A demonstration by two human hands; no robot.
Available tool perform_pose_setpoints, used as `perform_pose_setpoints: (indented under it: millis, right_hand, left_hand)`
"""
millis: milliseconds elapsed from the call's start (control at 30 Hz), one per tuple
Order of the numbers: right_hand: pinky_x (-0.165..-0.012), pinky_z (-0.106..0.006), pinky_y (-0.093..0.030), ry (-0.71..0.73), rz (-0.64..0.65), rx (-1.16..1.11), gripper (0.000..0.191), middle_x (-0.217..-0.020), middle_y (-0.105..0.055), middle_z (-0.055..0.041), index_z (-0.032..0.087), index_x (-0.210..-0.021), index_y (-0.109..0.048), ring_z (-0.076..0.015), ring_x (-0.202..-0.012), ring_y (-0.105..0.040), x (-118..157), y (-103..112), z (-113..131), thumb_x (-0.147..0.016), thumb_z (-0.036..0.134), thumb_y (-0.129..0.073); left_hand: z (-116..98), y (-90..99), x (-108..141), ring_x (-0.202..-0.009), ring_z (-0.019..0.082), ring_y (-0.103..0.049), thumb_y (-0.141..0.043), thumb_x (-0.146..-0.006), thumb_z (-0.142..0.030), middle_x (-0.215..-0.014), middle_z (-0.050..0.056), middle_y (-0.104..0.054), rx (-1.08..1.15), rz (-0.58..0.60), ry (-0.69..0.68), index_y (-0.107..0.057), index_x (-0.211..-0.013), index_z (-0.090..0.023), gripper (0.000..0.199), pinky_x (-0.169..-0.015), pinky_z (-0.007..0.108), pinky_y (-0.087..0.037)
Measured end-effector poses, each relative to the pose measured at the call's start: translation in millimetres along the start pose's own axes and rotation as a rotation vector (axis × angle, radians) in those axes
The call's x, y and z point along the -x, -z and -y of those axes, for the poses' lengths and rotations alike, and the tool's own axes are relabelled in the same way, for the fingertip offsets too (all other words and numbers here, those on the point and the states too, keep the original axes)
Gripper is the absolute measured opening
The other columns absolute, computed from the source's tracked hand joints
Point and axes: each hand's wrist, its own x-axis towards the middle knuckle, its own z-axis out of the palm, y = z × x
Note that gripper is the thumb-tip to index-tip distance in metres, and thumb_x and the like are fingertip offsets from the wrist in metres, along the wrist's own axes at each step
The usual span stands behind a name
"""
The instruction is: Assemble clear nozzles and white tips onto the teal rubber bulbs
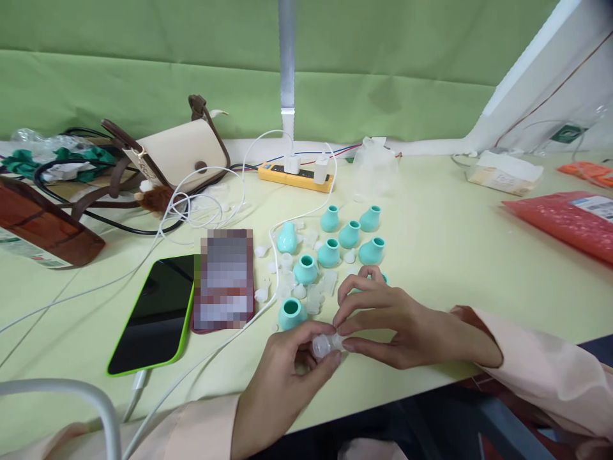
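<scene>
Near the table's front edge, my left hand (292, 377) pinches a small clear plastic cylindrical piece (323, 345) between thumb and fingers. My right hand (383, 319) meets it from the right, its thumb and index finger closed on the other end, where a whitish translucent part shows. Just beyond my hands stand several turquoise bulb-shaped pieces with round openings (305, 270). One turquoise bulb (287, 237) lies with its rounded side showing. Among them are scattered small translucent plastic parts (315, 298). Another turquoise bulb is partly hidden behind my right hand.
At left lie a phone in a green case (153, 316) and a dark red-edged device (223, 281). A white cable (274, 255) runs past the parts. A yellow power strip (297, 178), a cream handbag (179, 153) and a clear plastic bag (376, 169) are farther back. A red package (565, 220) lies right.
</scene>
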Motion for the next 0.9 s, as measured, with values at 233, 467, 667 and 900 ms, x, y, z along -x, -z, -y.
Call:
perform_pose_setpoints:
  millis: [233,467,667,900]
  right_hand:
    - [-0.073,-0.034,-0.032,0.034,-0.083,0.031,0.005,-0.076,-0.058,-0.0007,0.019,-0.078,-0.059,-0.0127,-0.079,-0.049,-1,-6,1,-0.078,0.018,-0.055]
    - [-0.064,-0.034,-0.034,0.253,-0.162,0.444,0.019,-0.077,-0.059,-0.0035,0.016,-0.094,-0.054,-0.0149,-0.074,-0.048,8,-12,-2,-0.075,0.016,-0.056]
    - [-0.065,-0.031,-0.043,0.146,-0.184,0.170,0.023,-0.080,-0.058,-0.0042,0.018,-0.098,-0.052,-0.0126,-0.073,-0.052,4,-14,1,-0.075,0.015,-0.055]
    - [-0.058,-0.022,-0.046,-0.059,-0.285,-0.265,0.030,-0.075,-0.061,-0.0030,0.017,-0.099,-0.052,-0.0099,-0.066,-0.057,-2,-16,10,-0.070,0.018,-0.062]
  left_hand:
    - [0,0.4,0,-0.057,0.010,-0.050,-0.055,-0.075,-0.028,-0.065,-0.001,-0.056,0.081,-0.004,0.027,-0.057,-0.086,-0.018,0.014,-0.055,0.020,-0.044]
    - [-4,1.9,4,-0.059,0.011,-0.053,-0.056,-0.075,-0.026,-0.070,0.001,-0.057,0.234,-0.049,0.000,-0.055,-0.086,-0.017,0.014,-0.058,0.023,-0.047]
    - [-4,2.6,4,-0.059,0.011,-0.055,-0.054,-0.078,-0.024,-0.075,0.001,-0.059,0.311,-0.014,-0.025,-0.054,-0.087,-0.018,0.010,-0.059,0.023,-0.049]
    - [-2,3.9,5,-0.066,0.013,-0.059,-0.056,-0.077,-0.021,-0.077,0.001,-0.060,0.238,-0.032,-0.092,-0.055,-0.088,-0.020,0.011,-0.064,0.024,-0.049]
